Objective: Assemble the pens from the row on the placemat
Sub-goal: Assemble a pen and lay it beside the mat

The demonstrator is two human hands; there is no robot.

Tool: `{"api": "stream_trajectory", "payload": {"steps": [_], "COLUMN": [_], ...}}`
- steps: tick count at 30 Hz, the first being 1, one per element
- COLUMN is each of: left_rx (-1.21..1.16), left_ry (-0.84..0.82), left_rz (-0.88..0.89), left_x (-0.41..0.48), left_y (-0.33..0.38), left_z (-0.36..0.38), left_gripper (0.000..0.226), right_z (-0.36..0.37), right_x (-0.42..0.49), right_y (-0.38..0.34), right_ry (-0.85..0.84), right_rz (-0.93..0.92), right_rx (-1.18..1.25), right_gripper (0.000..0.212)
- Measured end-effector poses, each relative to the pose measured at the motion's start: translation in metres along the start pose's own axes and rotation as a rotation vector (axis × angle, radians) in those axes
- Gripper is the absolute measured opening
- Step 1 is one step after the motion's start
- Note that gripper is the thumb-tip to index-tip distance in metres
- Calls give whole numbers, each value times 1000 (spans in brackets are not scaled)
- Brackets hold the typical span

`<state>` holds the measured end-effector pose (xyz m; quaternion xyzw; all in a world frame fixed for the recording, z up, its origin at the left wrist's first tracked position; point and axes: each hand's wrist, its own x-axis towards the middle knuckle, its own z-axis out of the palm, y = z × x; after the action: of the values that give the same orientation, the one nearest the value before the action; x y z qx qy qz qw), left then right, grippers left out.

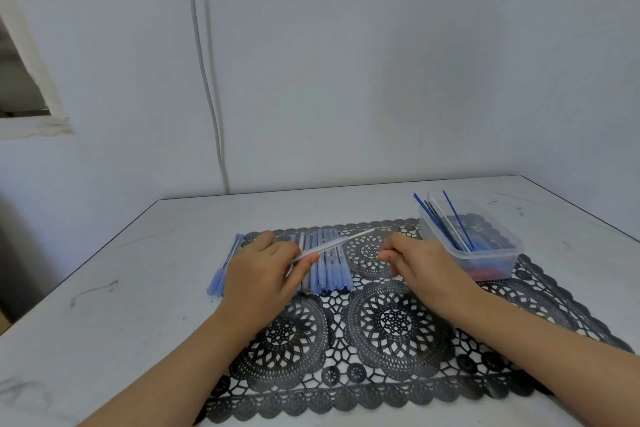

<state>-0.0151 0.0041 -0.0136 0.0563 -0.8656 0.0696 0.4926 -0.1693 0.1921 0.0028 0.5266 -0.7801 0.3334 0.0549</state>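
Over the mat (381, 392), left fingers (309, 258) pinch a barrel (341, 243); right fingers (386, 255) curl, hold unclear. Keep it level, feed 1 refill (457, 218) straight.

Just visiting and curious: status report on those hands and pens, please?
Left hand pinches a clear plastic pen barrel, tilted above the row of blue capped pens. Right hand curled beside it, grip unclear. Nothing between them.

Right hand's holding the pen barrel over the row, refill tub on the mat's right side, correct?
No: in the head view the left hand holds the pen barrel over the row, not the right hand. The refill tub is on the placemat's right side.
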Motion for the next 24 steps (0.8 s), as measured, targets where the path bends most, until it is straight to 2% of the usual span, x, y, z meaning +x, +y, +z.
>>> {"api": "stream_trajectory", "payload": {"steps": [4,11,24], "left_rx": [7,3,2], "left_ry": [0,0,-19], "left_rz": [-1,6,29], "left_x": [-1,-1,-1], "left_y": [-1,-1,-1], "left_z": [1,2,2], "left_gripper": [42,49,56], "right_z": [5,11,12], "right_x": [0,2,1], "right_y": [4,10,9], "right_ry": [1,-85,-180], "right_rz": [-40,19,-13], "right_rx": [-89,-47,-129], "right_gripper": [20,16,22]}}
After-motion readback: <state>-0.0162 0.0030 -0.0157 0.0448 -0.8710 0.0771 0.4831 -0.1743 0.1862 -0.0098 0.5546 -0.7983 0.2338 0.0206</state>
